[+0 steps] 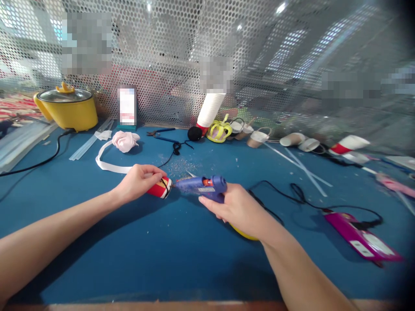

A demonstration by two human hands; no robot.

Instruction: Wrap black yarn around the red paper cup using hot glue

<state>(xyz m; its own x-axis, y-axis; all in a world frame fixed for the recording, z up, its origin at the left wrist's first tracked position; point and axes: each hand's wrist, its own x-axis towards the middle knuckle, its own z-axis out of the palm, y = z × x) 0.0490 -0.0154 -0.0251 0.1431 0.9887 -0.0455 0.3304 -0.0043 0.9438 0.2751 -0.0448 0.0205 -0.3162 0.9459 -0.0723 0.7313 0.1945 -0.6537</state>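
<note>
My left hand (142, 181) is closed around a small red and white paper cup (158, 190) lying on its side, with a thin black cord across its end. In my right hand (238, 205) is a blue hot glue gun (201, 185). Its nozzle points left and is at the cup's rim; I cannot tell whether it touches. A white ribbon (112, 165) runs from beside my left hand to a pale pink roll of ribbon (126, 141). Part of a yellow round thing (244, 233) shows beneath my right wrist.
Pliers (162, 134), a black ball of cord (195, 133), a stack of paper cups (210, 110) and a yellow basket-like piece (218, 131) lie at the back. A yellow electric pot (68, 110) and a phone (127, 106) stand left. A purple power strip (359, 237) with black cables is right.
</note>
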